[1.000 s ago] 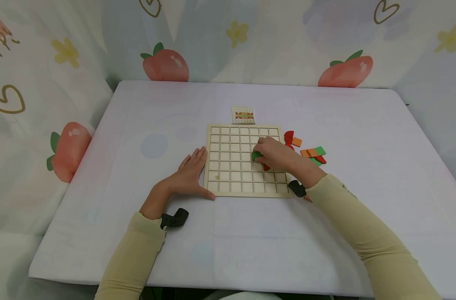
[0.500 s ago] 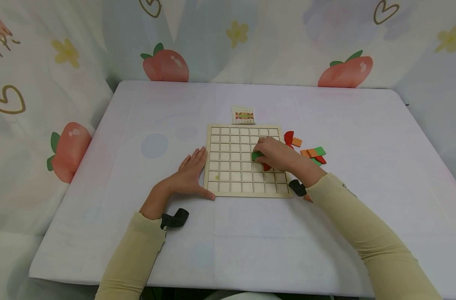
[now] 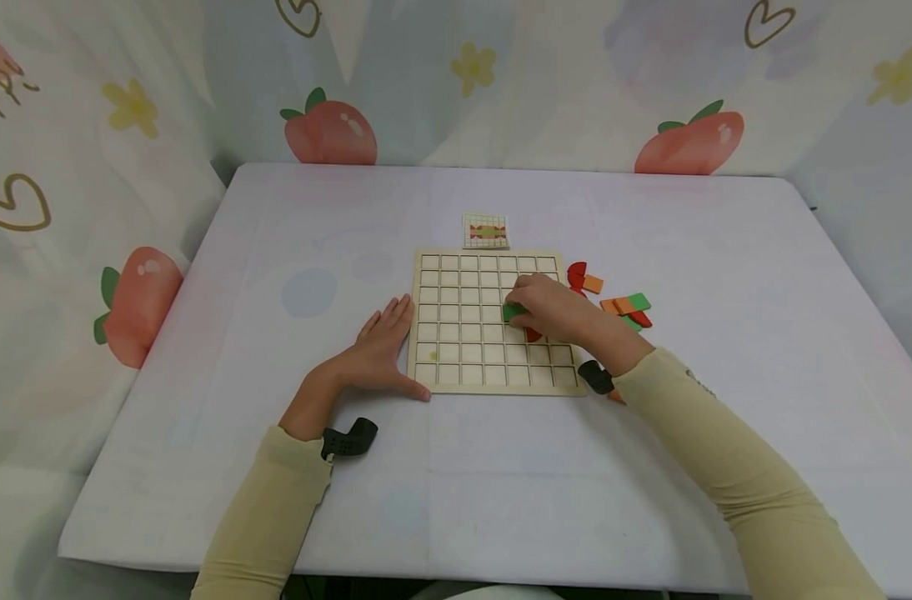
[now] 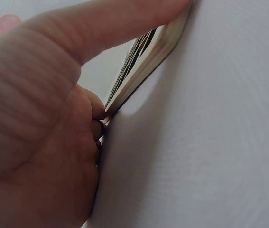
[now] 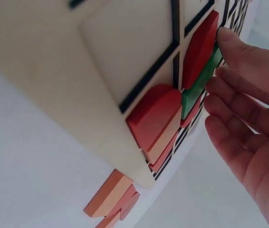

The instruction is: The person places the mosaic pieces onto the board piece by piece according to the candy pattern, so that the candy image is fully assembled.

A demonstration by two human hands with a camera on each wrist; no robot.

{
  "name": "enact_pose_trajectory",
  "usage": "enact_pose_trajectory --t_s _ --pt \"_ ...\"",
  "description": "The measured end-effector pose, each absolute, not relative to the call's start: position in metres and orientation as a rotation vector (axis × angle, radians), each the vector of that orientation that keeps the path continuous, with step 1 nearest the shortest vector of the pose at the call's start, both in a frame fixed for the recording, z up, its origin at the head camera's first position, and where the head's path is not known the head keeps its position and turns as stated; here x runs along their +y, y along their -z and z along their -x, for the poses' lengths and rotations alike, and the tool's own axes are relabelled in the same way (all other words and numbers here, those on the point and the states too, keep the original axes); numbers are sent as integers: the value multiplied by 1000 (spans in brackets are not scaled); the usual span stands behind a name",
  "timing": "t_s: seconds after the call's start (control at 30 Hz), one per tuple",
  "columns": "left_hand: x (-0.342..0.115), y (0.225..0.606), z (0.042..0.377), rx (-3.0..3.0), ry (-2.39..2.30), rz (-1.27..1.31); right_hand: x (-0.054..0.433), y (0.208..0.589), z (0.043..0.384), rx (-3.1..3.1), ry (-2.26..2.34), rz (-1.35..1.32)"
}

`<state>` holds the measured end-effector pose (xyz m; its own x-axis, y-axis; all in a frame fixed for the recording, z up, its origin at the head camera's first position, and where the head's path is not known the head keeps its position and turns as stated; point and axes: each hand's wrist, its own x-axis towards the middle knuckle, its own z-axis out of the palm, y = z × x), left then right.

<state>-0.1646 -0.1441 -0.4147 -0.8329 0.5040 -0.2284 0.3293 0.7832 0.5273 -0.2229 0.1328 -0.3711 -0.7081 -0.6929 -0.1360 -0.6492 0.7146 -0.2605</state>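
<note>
A pale wooden grid board (image 3: 459, 389) lies on the table. My left hand (image 3: 373, 354) is spread at its near left corner, fingers straight along the left side and the thumb against the front edge; the left wrist view shows this thumb (image 4: 101, 28) on the board's rim. Over the board's right half, my right hand (image 3: 549, 308) has thumb and fingers curled around a green block (image 3: 512, 311). In the right wrist view, a rounded red piece (image 5: 155, 114) and another red piece (image 5: 200, 50) sit in the grid beside the green one. My right hand partly hides these pieces in the head view.
Right of the board lie loose pieces: red ones (image 3: 577, 275), orange squares (image 3: 593, 284) and a green one (image 3: 639, 301). An orange piece (image 3: 616, 397) shows beside the right wrist. A small pattern card (image 3: 487, 232) stands behind the board.
</note>
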Motion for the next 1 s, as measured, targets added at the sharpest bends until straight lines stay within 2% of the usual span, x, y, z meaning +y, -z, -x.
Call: enact_pose_trajectory --t_s 0.87,1.0 --pt "-143 409 162 2613 -677 -626 184 364 216 2816 457 1029" --pt "-142 410 162 2605 -688 -634 193 363 214 2837 431 949"
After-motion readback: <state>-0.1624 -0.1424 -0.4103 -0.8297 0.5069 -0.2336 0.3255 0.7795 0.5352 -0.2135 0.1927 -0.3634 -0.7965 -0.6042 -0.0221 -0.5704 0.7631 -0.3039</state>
